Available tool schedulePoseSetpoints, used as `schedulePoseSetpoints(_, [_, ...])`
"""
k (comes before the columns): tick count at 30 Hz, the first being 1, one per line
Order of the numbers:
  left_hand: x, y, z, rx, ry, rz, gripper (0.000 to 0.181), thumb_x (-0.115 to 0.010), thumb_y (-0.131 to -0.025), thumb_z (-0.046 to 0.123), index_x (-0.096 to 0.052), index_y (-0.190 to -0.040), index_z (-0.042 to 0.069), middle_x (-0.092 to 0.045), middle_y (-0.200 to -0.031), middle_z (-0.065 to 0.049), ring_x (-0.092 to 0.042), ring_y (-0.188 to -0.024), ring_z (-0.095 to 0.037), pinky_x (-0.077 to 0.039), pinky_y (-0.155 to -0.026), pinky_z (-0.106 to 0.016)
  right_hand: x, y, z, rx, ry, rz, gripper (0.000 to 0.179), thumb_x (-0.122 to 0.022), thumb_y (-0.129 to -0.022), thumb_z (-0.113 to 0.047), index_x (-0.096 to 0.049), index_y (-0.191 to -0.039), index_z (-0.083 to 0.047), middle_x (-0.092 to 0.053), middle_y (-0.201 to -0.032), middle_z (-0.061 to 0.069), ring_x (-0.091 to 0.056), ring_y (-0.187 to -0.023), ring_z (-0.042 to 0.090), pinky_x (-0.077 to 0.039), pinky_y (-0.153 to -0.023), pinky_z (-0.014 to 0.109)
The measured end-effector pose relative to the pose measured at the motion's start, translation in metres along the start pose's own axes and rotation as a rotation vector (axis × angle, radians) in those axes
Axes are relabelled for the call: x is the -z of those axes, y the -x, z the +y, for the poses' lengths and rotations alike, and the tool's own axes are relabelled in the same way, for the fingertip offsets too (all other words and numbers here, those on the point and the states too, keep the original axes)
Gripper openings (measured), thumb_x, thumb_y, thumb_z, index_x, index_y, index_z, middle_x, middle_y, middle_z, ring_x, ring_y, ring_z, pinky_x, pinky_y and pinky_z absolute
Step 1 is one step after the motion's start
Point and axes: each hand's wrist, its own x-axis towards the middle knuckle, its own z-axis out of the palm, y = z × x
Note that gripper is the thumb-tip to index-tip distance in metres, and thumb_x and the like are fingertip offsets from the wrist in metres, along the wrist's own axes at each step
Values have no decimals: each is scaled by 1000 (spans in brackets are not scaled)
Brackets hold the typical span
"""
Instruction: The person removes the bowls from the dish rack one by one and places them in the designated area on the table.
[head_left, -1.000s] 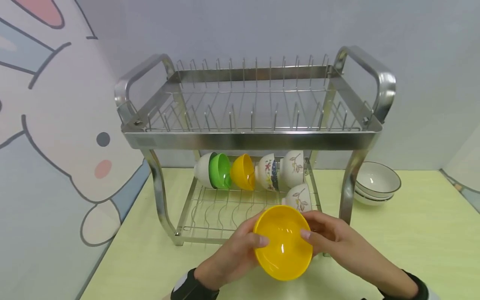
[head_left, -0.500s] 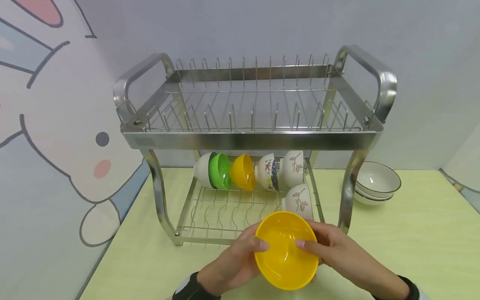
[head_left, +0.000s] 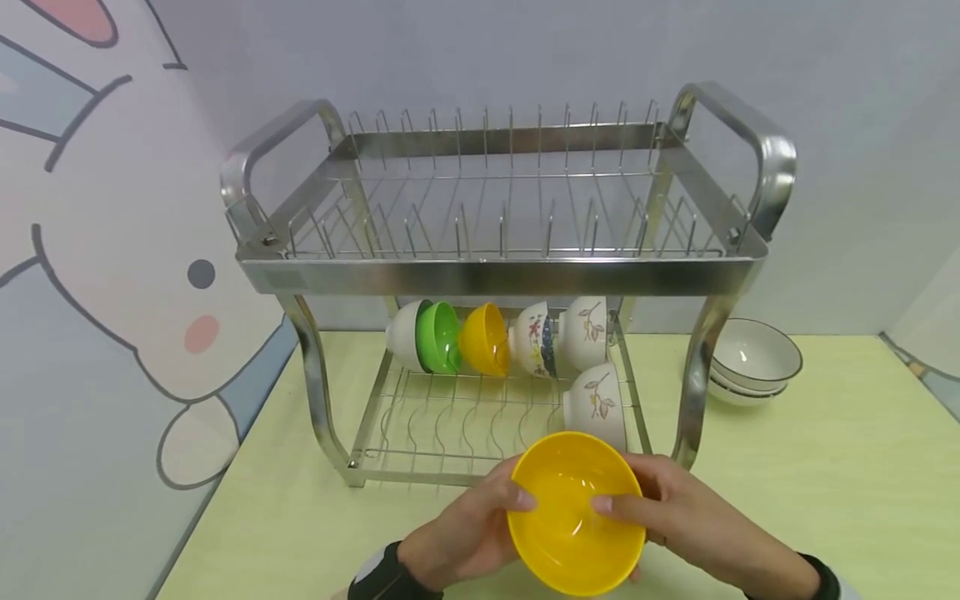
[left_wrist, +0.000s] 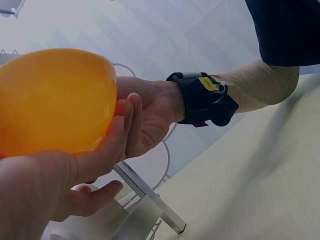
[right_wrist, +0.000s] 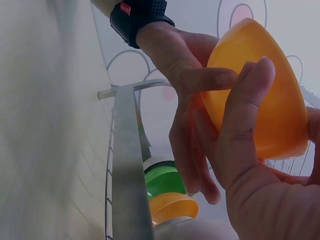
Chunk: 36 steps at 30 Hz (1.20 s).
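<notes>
Two hands are sharing one yellow bowl [head_left: 577, 546]. The left hand [head_left: 480, 521] is gripping its left side, thumb pressing the inside and fingers lying behind the wall; the right hand [head_left: 678, 508] is gripping the right side likewise, its thumb reaching in near the middle. The bowl is tilting its mouth toward the person and hanging above the table [head_left: 825, 475], just in front of the rack [head_left: 502, 277].

One rack is standing there, with two tiers. Its lower tier [head_left: 435, 477] is carrying six bowls, all lying on their sides. Five are forming the back row, from left: one white bowl [head_left: 403, 336], one green bowl [head_left: 440, 337], a second yellow bowl [head_left: 480, 340], one floral bowl [head_left: 528, 342] and one twig bowl [head_left: 583, 333]. One more, the front twig bowl [head_left: 596, 404], is sitting before the row at the right.

Right of the rack, a stack [head_left: 752, 358] is showing two dark-rimmed bowls. Each wrist is wearing one dark strap [head_left: 393, 573].
</notes>
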Motion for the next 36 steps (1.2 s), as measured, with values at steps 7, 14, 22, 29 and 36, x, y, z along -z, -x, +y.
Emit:
schedulePoseSetpoints(7, [-1, -4, 3, 69, 0, 36, 43, -41, -83, 14, -40, -125, 6, -51, -113, -7, -53, -92, -18, -51, -82, -28, 2, 2, 1, -11, -28, 12, 32, -50, -99, -14, -49, -124, 5, -64, -103, 24, -62, -85, 37, -56, -76, 35])
schedulePoseSetpoints(14, [-2, -10, 4, 16, -33, 14, 43, -40, -87, 15, -42, -128, 3, -53, -115, -8, -53, -94, -20, -51, -81, -29, 4, 7, -1, -26, -14, 52, 33, -51, -98, -15, -49, -123, 6, -65, -102, 23, -62, -84, 37, -56, -77, 35])
schedulePoseSetpoints(22, [-8, -17, 9, -33, -110, -29, 43, -43, -92, 18, -40, -131, 1, -56, -114, -8, -57, -90, -19, -52, -79, -27, 13, 16, -7, 63, -38, 28, 29, -42, -101, -9, -48, -125, 7, -64, -103, 24, -63, -84, 39, -56, -79, 37])
schedulePoseSetpoints(29, [-14, -24, 16, -120, -245, -38, 56, -49, -96, 35, -33, -139, 1, -48, -129, -12, -52, -106, -25, -50, -87, -38, 25, 29, -10, 145, -111, 2, 27, -33, -102, -4, -48, -122, 6, -67, -94, 24, -64, -75, 37, -58, -61, 31])
schedulePoseSetpoints(36, [-5, -26, 19, -143, -439, 84, 54, -46, -97, 40, -40, -135, 3, -44, -134, -21, -45, -116, -37, -47, -89, -46, 48, 53, -24, 194, -137, 68, 28, -26, -103, -2, -47, -119, 7, -67, -91, 22, -62, -69, 34, -57, -54, 32])
